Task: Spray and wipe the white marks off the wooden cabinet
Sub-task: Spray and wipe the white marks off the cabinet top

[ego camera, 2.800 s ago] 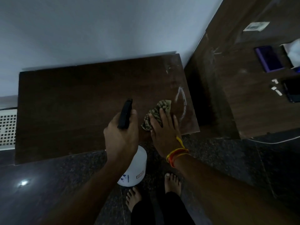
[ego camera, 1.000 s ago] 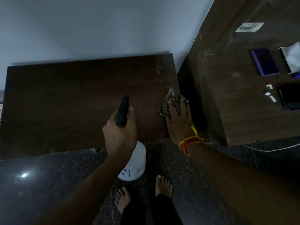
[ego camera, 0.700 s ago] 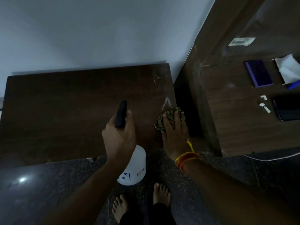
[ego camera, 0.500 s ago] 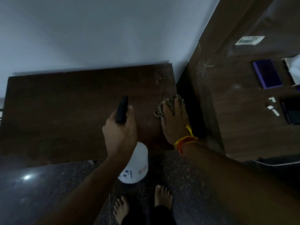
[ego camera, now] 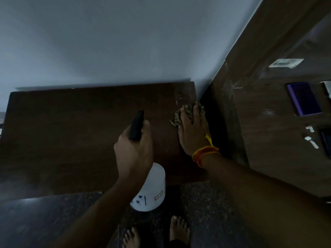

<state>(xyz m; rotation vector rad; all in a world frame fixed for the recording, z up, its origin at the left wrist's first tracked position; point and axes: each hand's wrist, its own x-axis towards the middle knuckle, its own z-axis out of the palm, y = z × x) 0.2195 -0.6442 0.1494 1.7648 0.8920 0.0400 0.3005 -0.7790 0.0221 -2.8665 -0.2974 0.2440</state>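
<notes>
Bare feet (ego camera: 179,228) stand on the dark speckled floor (ego camera: 211,203) at the near edge of the view. Above them the left hand (ego camera: 133,149) grips a white spray bottle (ego camera: 152,190) by its black trigger head (ego camera: 137,125), held over the cabinet's near edge. The wooden cabinet (ego camera: 71,131) stands against the pale wall (ego camera: 125,42). By its right edge, toward the far right corner, the right hand (ego camera: 192,131), with orange and yellow threads (ego camera: 204,153) at the wrist, presses a patterned cloth (ego camera: 186,113) flat under straight fingers. Faint white marks (ego camera: 182,94) lie just beyond the cloth. To the right, a taller wooden surface (ego camera: 268,140) carries a purple phone (ego camera: 303,99).
</notes>
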